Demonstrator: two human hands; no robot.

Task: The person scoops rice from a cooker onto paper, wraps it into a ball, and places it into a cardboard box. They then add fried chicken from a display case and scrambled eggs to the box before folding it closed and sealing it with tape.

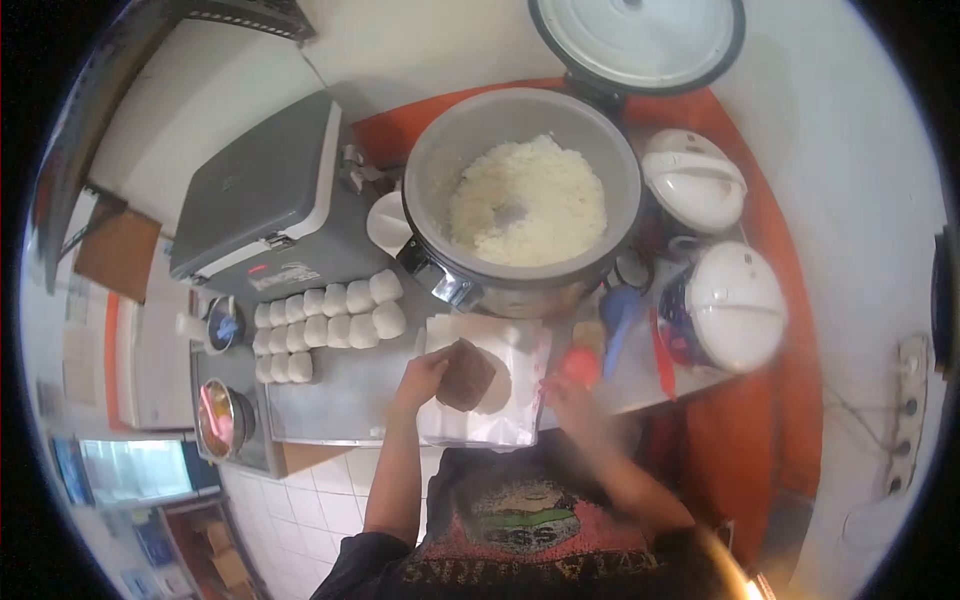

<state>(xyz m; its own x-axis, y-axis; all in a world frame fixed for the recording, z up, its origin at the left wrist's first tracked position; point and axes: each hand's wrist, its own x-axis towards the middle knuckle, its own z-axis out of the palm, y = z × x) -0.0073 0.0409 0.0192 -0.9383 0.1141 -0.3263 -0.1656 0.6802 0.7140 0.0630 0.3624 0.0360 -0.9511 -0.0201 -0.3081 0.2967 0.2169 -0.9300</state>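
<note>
My left hand [421, 383] is closed on the edge of a brown square sheet [466, 375], held over a stack of white paper sheets [490, 422]. The sheet's shadow falls on the papers. My right hand [568, 398] is blurred at the stack's right side, close to a pinkish-red rounded thing [580, 367]; whether its fingers grip anything I cannot make out. Just beyond the papers stands a large open rice cooker [425, 165] with white rice [540, 190] in it. A blue rice paddle [620, 325] lies right of the papers.
Rows of white rounded bundles [335, 315] sit on the metal table [330, 400] to the left. Behind them is a grey cool box [255, 190]. Two white-lidded containers [735, 310] and a red utensil [663, 360] are at the right. Bowls [235, 425] stand far left.
</note>
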